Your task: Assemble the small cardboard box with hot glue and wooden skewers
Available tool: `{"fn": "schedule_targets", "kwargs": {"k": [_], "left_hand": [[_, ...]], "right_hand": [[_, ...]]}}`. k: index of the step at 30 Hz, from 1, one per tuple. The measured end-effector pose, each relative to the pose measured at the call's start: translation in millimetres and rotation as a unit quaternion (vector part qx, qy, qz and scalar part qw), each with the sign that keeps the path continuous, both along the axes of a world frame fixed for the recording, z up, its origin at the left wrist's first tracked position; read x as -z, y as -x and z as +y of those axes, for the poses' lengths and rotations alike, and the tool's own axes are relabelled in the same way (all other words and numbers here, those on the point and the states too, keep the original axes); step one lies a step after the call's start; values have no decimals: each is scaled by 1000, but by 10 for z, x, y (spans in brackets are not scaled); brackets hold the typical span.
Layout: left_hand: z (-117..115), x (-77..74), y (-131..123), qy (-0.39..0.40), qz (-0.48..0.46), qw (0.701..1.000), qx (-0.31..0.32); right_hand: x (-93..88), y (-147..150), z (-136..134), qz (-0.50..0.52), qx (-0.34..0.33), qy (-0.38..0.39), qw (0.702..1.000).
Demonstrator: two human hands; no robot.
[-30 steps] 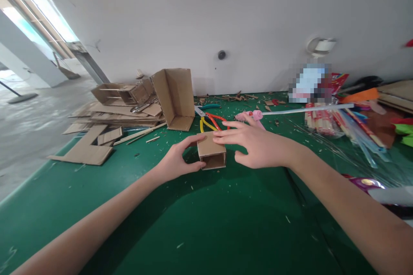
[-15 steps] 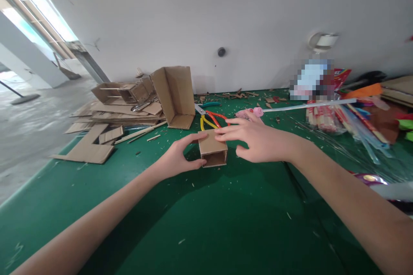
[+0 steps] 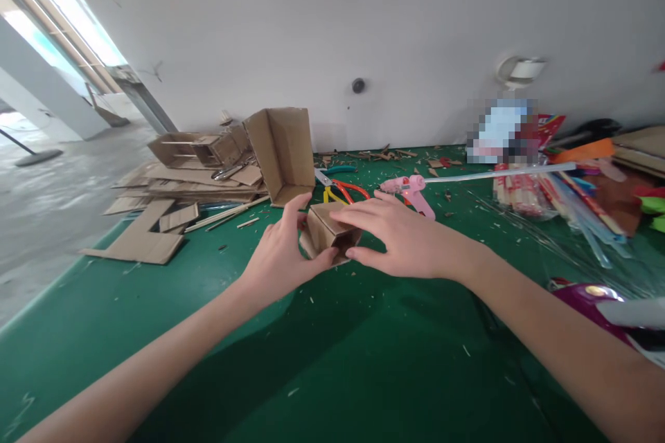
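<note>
A small open-ended cardboard box (image 3: pixel 321 227) is tilted between my two hands, just above or on the green table. My left hand (image 3: pixel 278 252) grips its left side, with the thumb at the lower front edge and the fingers around the back. My right hand (image 3: pixel 402 235) holds its right side, fingers over the top and thumb at the open end. Behind the box lie scissors with orange handles (image 3: pixel 353 188) and a yellow-handled tool (image 3: pixel 328 195), partly hidden. A pink glue gun (image 3: pixel 410 188) with a long clear glue stick rests beyond my right hand.
A taller cardboard piece (image 3: pixel 291 149) stands behind my left hand. Stacked cardboard sheets (image 3: pixel 156 187) and thin wooden sticks (image 3: pixel 228 213) lie at the left. To the right are bagged sticks (image 3: pixel 519 190), a blurred-out screen (image 3: pixel 501 128) and a purple object (image 3: pixel 592 301).
The small box has been tilted and turned slightly left. My right hand has come down and closed in on its right side, uncovering more of the glue gun.
</note>
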State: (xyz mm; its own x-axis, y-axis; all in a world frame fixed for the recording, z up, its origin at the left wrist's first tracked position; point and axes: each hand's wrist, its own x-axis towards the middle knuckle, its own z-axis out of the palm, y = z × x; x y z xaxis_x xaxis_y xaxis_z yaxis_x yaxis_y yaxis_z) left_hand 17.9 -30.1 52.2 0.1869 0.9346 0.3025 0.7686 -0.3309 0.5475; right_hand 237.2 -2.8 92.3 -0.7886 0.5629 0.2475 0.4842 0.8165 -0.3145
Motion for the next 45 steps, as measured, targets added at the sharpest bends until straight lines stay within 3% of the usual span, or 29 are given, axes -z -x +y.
{"fn": "schedule_targets", "kwargs": {"k": [5,10,16,30,41,43,45], "left_hand": [[-18,-50,8,-47,52,997,-23],[7,62,28,-28,11,1000,-2],[33,203,27,-71,-8,997,-5],[-4,289,-8,-127,-27,992,0],[-3,273,3,-153,-8,988,10],[18,240,24,-139,-33,989,25],[55,200,46,-93,-120,988,37]], "right_hand": [[79,15,18,11,11,50,999],[216,6,81,24,47,137,989],[274,29,77,16,17,195,981],[268,-10,69,12,8,155,988],[272,16,71,-1,17,179,984],[273,9,72,2,18,179,984],[277,-8,76,11,22,177,984]]}}
